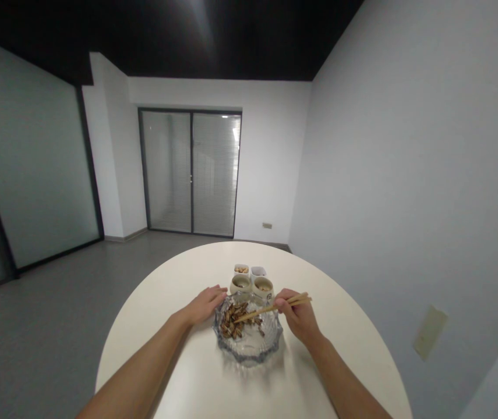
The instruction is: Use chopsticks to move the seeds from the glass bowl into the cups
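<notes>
A pair of wooden chopsticks [270, 308] is gripped in my right hand [299, 316], at the right rim of a scalloped glass bowl [251, 352]. Their tips reach down among brown striped seeds [231, 323], which look like sunflower seeds and lie mostly in the bowl's left half. My left hand [205, 304] lies flat with fingers stretched out, at the bowl's upper left rim. Just beyond the bowl stand two cream cups, a left cup [240, 284] and a right cup [263, 286], the right one with something small inside.
Behind the cups sit two small white dishes: the left dish [241, 268] holds pale nut-like pieces, and the contents of the right dish [258, 271] are too small to tell. Everything stands on a round white table [156, 308]. A white wall [384, 174] rises close on the right.
</notes>
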Available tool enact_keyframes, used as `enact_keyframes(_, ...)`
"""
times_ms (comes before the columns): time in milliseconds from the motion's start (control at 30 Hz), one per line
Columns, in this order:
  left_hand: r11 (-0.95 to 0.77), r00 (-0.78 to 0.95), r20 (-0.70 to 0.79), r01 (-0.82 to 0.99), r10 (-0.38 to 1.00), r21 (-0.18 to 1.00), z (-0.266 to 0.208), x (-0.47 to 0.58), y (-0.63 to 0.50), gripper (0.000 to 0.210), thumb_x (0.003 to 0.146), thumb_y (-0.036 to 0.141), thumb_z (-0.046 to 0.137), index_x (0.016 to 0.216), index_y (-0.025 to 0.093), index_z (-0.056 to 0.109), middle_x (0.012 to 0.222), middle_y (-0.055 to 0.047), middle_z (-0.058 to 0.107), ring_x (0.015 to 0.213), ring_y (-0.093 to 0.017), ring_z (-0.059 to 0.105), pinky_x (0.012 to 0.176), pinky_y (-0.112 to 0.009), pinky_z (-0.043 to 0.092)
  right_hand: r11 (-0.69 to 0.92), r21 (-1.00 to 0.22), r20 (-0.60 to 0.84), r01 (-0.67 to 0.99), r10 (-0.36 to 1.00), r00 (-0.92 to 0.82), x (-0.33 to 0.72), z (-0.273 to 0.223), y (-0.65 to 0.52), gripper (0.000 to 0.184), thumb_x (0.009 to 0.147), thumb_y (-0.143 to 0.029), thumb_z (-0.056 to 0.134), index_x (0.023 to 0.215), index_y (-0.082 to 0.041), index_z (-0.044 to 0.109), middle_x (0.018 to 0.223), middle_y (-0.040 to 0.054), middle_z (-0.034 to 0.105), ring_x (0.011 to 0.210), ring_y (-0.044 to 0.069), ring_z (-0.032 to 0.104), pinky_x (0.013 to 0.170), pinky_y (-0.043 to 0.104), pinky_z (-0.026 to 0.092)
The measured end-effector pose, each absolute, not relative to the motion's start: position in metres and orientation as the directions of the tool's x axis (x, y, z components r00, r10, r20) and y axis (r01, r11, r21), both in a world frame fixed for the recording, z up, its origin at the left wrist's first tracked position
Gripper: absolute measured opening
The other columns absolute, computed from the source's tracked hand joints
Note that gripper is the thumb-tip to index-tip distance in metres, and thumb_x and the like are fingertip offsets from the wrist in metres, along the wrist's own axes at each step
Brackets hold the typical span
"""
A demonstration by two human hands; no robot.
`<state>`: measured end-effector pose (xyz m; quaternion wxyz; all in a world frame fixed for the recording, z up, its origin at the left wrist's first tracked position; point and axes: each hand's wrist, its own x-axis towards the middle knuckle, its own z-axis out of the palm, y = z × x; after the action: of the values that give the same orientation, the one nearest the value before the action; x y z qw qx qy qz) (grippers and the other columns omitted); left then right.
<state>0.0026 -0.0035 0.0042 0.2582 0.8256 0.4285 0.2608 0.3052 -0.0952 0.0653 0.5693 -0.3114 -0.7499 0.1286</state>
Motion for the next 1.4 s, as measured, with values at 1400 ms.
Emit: enact_keyframes(1400, -0.492, 0.486, 0.225, 0.539, 0.844, 0.684, 0.003, 0.001, -0.004, 0.073, 0.1, 0.079, 0.035, 0.136, 0.027, 0.072, 0.152, -0.006, 0.062, 0.15, -0.035, 0.043, 0.129, -0.049, 0.023, 0.603, -0.663, 0.748, 0.445, 0.56, 0.356, 0.327, 0.038, -0.044, 0.053, 0.094, -0.068, 0.062, 0.081, -0.018, 0.076, 0.07, 0.005, 0.072, 0.065, 0.022, 0.066, 0.062, 0.031, 0.051)
